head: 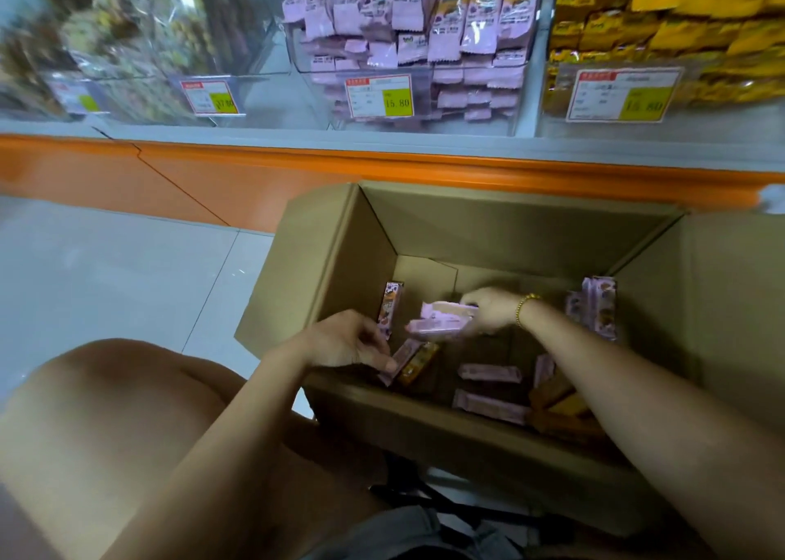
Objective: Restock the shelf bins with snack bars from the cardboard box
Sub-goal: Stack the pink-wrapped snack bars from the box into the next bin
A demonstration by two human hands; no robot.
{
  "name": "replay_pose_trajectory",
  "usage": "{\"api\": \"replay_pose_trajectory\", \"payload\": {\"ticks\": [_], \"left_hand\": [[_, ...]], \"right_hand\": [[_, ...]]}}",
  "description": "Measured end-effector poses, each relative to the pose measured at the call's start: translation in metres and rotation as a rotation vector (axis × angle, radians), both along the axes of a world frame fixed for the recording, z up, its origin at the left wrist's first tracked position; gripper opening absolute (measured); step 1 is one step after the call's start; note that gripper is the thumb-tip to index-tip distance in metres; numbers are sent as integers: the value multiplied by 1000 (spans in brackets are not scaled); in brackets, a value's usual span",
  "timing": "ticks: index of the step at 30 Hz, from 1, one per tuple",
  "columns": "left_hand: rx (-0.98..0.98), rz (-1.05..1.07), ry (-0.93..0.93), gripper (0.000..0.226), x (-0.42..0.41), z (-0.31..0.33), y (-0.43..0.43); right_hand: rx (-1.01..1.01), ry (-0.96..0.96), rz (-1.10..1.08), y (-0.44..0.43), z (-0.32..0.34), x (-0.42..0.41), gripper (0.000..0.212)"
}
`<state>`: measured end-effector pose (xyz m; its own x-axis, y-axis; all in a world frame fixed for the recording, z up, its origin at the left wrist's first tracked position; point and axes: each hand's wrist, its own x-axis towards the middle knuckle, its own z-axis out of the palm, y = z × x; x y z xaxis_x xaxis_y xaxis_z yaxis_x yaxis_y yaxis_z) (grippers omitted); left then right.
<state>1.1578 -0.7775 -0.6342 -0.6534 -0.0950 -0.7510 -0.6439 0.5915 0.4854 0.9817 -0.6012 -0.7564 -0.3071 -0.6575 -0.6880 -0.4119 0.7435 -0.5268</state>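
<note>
Cardboard box sits open on the floor below the shelf, and both my hands are inside it. My right hand pinches a small bunch of pink bars between thumb and fingers, above the middle of the box; a gold bracelet circles that wrist. My left hand hangs over the near left corner, fingers loosely curled and gripping nothing, though blur leaves me unsure whether a fingertip brushes the loose pink bar beneath. More pink ones and orange bars lie scattered on the bottom, and some stand against the side walls. Above, the clear shelf bin holds many of the same pink bars, beside a bin of yellow packs.
</note>
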Motion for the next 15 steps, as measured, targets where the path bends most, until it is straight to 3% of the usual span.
{"api": "replay_pose_trajectory", "payload": {"ticks": [4,8,11,15], "left_hand": [[208,512,151,26,-18,8,13],[421,902,350,24,-47,24,23],[547,1013,515,15,-62,36,24],[759,932,590,20,-67,55,18]], "right_hand": [[-346,-72,-304,-13,52,-12,44],[-607,91,-345,-25,108,-2,44],[-788,54,-392,-27,142,8,41],[-913,-54,-399,-22,176,-2,37]]}}
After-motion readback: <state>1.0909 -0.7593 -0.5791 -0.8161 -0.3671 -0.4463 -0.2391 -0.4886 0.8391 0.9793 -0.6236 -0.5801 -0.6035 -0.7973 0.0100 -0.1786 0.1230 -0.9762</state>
